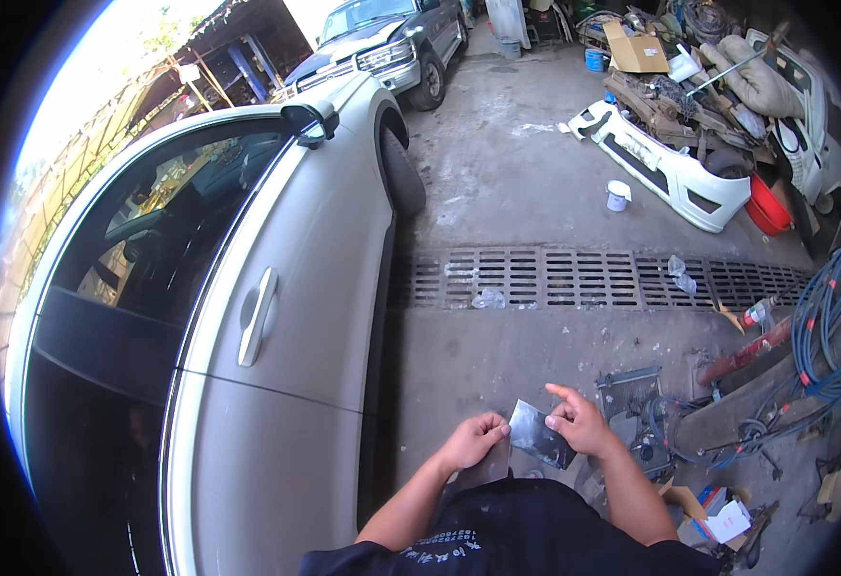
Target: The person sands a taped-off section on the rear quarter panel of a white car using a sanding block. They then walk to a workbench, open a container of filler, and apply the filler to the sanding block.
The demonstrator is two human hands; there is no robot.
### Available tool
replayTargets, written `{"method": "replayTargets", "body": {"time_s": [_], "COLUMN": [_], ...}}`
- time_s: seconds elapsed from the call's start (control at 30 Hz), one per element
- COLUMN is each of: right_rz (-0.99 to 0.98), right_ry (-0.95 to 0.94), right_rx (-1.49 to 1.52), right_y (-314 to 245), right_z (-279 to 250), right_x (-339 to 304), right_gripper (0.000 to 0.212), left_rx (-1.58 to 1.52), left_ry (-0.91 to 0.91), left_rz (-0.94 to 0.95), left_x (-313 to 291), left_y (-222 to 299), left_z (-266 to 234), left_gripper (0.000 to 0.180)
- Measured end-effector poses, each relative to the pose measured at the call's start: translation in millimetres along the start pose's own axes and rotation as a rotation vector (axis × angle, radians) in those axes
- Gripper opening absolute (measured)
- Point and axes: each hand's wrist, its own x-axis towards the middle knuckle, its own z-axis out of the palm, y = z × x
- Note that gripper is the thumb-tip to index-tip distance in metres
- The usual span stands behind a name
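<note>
In front of my body, my left hand (479,441) pinches a thin brownish-grey sheet (490,468) between thumb and fingers. Close beside it, my right hand (581,422) grips a stiff dark sheet (538,434) with a shiny, whitish-smudged face. Its thumb presses on the sheet, while the index finger points out to the left. Both pieces look like sandpaper, but their grit cannot be made out. To my left stands a silver-grey car (296,288), its door handle (258,317) facing me. Neither hand touches the car.
A drain grating (588,278) crosses the floor ahead. Beyond it lie a white bumper (670,173), a small white tub (618,196) and a red basin (769,205). Blue hoses (828,307) hang at the right, above an opened carton (694,504). Another vehicle (382,53) stands farther back.
</note>
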Motion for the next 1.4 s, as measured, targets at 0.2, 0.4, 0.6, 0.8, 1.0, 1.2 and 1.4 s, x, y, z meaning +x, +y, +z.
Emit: {"method": "replayTargets", "body": {"time_s": [0.2,0.4,0.6,0.8,1.0,1.2,1.4], "right_rz": [0.019,0.054,0.128,0.194,0.131,-0.026,-0.115], "right_ry": [0.270,0.539,0.608,0.687,0.618,0.523,0.454], "right_rx": [-0.040,-0.030,0.054,0.228,0.103,0.176,0.158], "right_y": [19.4,21.2,37.0,66.0,80.1,15.8,-8.6], "right_z": [-57.1,-145.3,-183.5,-243.1,-359.2,-429.1,-450.9], "right_x": [79.9,154.3,200.3,249.8,329.1,400.9,465.6], "right_gripper": [0.051,0.054,0.057,0.066,0.065,0.065,0.062], "left_rx": [0.071,0.116,-0.095,-0.451,-1.078,-1.218,-1.131], "left_ry": [-0.049,0.028,-0.081,-0.136,-0.242,-0.404,-0.252], "left_rz": [0.016,-0.082,-0.321,-0.312,-0.038,0.183,0.229], "left_x": [108.8,221.3,318.4,407.3,505.1,561.3,603.8], "left_y": [12.1,57.9,92.9,114.6,184.6,265.1,300.2], "left_z": [-29.2,-64.1,-100.3,-113.9,-115.1,-100.6,-106.6], "left_gripper": [0.019,0.047,0.047,0.054,0.064,0.063,0.059]}}
